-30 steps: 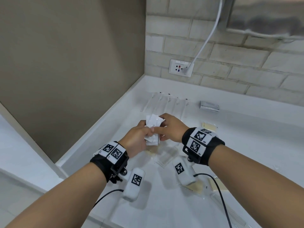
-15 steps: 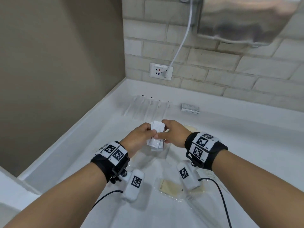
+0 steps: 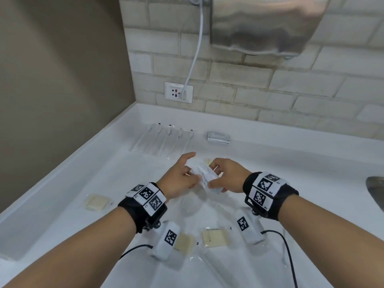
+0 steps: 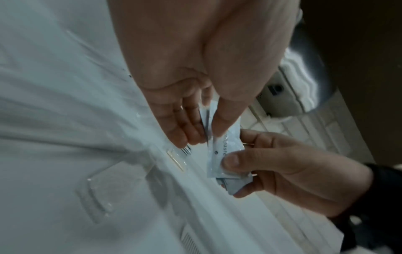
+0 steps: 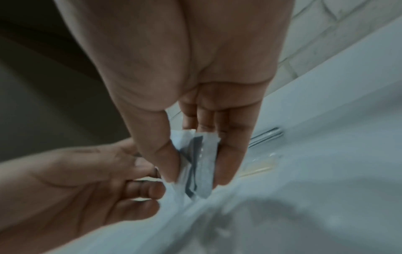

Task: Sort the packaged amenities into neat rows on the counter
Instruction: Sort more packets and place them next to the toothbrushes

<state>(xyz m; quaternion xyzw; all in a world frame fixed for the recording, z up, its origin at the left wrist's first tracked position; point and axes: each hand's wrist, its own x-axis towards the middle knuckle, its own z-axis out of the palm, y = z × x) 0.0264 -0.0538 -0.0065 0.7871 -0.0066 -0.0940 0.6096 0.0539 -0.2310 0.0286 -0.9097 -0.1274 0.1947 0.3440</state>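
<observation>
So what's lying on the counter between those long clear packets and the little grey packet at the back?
Nothing: the head view shows bare white counter between the long clear packets and the grey packet.

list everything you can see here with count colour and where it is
toothpaste sachets: small stack, exact count unclear, white, held above the counter between both hands
wrapped toothbrushes: about five, clear wrappers, a row at the back left
flat packets: small stack, white, back centre
wrapped soap bars: three plain, cream, one at the left, two near the front
counter: one, white
wall socket: one, white, on the brick wall, cord plugged in
hand dryer: one, silver, upper right
left hand: pinches the sachets
right hand: pinches the sachets
</observation>
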